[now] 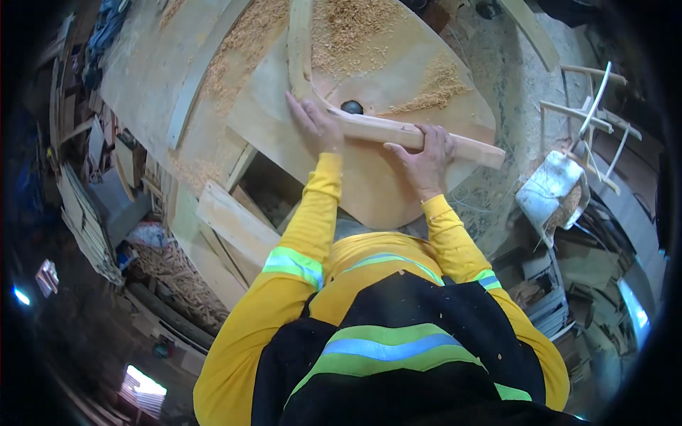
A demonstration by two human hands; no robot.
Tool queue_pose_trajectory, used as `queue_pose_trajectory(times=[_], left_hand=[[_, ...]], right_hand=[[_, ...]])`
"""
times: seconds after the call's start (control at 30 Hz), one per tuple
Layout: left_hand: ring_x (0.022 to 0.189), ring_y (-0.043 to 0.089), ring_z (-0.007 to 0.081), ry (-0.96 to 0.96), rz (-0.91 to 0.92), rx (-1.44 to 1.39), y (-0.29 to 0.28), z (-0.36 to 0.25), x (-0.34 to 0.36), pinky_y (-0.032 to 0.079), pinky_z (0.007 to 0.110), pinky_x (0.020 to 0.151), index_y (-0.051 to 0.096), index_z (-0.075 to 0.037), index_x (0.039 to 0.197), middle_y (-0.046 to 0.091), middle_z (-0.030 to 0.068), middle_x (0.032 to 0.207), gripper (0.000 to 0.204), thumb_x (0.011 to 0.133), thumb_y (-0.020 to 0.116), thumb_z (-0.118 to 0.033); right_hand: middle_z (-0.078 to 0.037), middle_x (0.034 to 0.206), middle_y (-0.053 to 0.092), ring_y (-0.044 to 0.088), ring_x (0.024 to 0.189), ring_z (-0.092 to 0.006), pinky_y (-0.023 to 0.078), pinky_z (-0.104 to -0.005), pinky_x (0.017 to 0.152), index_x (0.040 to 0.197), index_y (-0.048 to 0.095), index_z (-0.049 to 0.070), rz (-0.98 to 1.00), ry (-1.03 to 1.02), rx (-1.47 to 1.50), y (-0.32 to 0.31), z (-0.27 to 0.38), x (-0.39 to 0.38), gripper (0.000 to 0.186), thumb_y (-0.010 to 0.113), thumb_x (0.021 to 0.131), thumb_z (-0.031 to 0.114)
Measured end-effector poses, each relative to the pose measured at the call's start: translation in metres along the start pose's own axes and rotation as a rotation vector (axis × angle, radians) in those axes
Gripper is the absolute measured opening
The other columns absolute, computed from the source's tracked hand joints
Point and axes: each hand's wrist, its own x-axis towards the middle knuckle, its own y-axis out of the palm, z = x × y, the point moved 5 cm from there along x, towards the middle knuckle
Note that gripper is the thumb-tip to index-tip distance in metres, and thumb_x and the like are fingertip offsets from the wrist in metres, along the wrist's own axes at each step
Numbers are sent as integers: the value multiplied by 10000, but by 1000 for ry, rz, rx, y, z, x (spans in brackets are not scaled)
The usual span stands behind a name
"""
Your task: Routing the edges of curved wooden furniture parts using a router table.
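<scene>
An angled, pale wooden piece (394,130) lies on a large light wooden board (373,174). One arm of it runs away from me and the other reaches to the right past the board's edge. My left hand (317,126) rests against its outer corner, fingers stretched along the wood. Around the right arm of the piece, my right hand (428,155) is closed, with the thumb on the near side. Just inside the bend, a dark round spindle or cutter (352,107) stands up from the board, close to the wood. How deep it goes cannot be seen.
Wood shavings (355,32) heap on the board's far part, with another pile (433,86) at right. A long plank (206,71) lies at left. At right stand a white bucket (550,188) and a wooden frame (604,121). Offcuts (99,220) clutter the left.
</scene>
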Motion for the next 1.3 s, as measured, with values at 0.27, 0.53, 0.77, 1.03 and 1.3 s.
queue_pose_trajectory(times=[0.27, 0.53, 0.77, 1.03, 1.3], left_hand=[[1310, 482, 429, 68, -140, 196, 9, -10, 0, 389, 444, 1105, 381, 61, 1477, 477, 300, 1433, 514, 1042, 391, -213], [1298, 490, 451, 167, -221, 128, 8, 4, 8, 385, 445, 1107, 418, 87, 1443, 501, 323, 1404, 497, 1019, 397, -170], [1306, 485, 457, 191, -210, 126, 12, -1, 10, 373, 448, 1119, 429, 100, 1429, 502, 331, 1402, 492, 1002, 400, -142], [1245, 533, 443, 235, -187, 117, 8, -6, 21, 411, 448, 1079, 478, 90, 1399, 550, 308, 1350, 469, 985, 405, -119], [1203, 555, 435, 259, -158, 144, 4, -4, 32, 432, 452, 1051, 498, 80, 1383, 576, 299, 1302, 462, 973, 413, -114]], right_hand=[[-111, 1259, 568, 461, 1262, -330, 233, -502, 1140, 1257, 587, 95, 105, -93, 77, -2, -18, -3, 664, 794, 764, 488], [-83, 1298, 579, 563, 1149, -299, 468, -422, 998, 1364, 587, 172, 334, -782, -5, -70, -85, 29, 567, 735, 818, 200], [-48, 1160, 562, 555, 1064, -275, 489, -400, 942, 1374, 575, 201, 364, -858, -49, -67, -104, 26, 590, 748, 810, 213], [-54, 1154, 560, 552, 1067, -279, 501, -395, 917, 1350, 589, 203, 347, -774, -9, -60, -95, 17, 548, 760, 830, 228], [-48, 1090, 568, 570, 1023, -256, 512, -380, 892, 1275, 640, 190, 259, -770, 70, -55, -92, 4, 502, 787, 795, 196]])
